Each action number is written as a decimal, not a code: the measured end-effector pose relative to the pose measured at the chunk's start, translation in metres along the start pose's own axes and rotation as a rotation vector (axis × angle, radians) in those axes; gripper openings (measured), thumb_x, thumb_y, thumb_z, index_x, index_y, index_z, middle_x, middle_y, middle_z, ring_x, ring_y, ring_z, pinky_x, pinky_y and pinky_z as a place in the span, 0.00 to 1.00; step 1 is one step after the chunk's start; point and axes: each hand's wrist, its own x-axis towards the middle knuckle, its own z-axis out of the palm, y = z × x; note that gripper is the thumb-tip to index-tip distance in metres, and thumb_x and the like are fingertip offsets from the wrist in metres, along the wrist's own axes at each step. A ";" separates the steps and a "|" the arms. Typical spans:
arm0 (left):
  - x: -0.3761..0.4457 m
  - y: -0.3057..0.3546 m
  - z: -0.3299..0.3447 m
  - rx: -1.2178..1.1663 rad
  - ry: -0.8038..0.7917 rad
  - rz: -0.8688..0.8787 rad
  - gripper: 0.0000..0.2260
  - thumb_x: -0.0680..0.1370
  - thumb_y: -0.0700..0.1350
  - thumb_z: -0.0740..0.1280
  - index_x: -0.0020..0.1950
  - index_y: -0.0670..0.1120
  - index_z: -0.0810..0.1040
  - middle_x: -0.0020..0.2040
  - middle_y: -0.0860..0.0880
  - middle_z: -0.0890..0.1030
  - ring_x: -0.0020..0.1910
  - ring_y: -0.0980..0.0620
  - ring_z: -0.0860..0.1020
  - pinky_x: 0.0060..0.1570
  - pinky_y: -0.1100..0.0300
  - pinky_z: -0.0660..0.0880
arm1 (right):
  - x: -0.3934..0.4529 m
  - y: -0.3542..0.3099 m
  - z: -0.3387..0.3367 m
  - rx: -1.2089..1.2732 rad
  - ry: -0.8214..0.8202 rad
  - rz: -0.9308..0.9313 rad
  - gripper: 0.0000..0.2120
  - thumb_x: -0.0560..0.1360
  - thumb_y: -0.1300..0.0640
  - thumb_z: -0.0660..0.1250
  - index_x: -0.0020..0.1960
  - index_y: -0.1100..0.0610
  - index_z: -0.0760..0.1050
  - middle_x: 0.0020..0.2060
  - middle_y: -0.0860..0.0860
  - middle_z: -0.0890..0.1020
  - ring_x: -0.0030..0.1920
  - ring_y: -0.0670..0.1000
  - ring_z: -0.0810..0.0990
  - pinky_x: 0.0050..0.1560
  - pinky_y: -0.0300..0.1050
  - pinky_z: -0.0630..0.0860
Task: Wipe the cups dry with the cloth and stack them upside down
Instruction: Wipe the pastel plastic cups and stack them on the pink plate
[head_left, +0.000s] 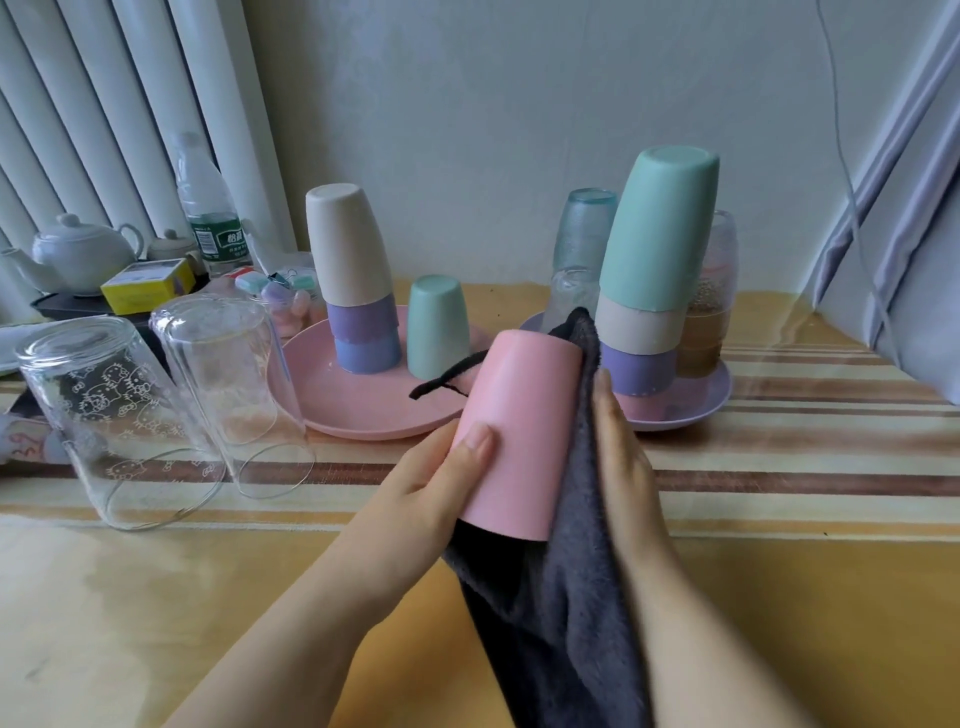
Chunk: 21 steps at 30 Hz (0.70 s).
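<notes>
The left hand (431, 488) grips the pink plastic cup (519, 436) mouth-down above the near table, steadying it while the right hand (623, 457), fingers straight, presses the dark grey fleece cloth (571, 587) along its right side to dry it.

A pink cup (522, 431) is held upside down and tipped a bit, with a dark grey fluffy cloth (569, 571) against its right side and hanging down below it. On the pink plate (363, 410) stands a stack with a cream cup (345, 244) on top, beside a green cup (437, 327). On the purple plate (696, 410) a taller stack leans, topped by a big green cup (660, 228)
</notes>
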 end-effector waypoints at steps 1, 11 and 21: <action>0.000 0.001 0.000 -0.054 -0.035 -0.023 0.17 0.72 0.68 0.65 0.50 0.60 0.83 0.51 0.65 0.83 0.53 0.67 0.79 0.58 0.66 0.74 | 0.000 -0.001 -0.001 -0.007 -0.011 0.004 0.13 0.81 0.59 0.50 0.61 0.46 0.54 0.57 0.32 0.58 0.56 0.31 0.64 0.45 0.12 0.58; 0.013 -0.001 -0.009 -0.146 0.249 0.023 0.23 0.71 0.67 0.67 0.50 0.48 0.78 0.44 0.57 0.84 0.44 0.60 0.80 0.47 0.64 0.75 | -0.008 -0.003 0.011 0.023 -0.129 0.040 0.13 0.81 0.55 0.48 0.60 0.40 0.56 0.58 0.25 0.56 0.57 0.21 0.59 0.49 0.12 0.55; 0.008 -0.008 -0.007 0.200 0.221 -0.004 0.29 0.60 0.72 0.66 0.55 0.58 0.75 0.50 0.59 0.83 0.50 0.63 0.80 0.48 0.63 0.76 | -0.013 0.010 0.028 -0.082 -0.168 -0.082 0.26 0.74 0.47 0.51 0.72 0.47 0.59 0.65 0.31 0.63 0.62 0.21 0.59 0.57 0.16 0.56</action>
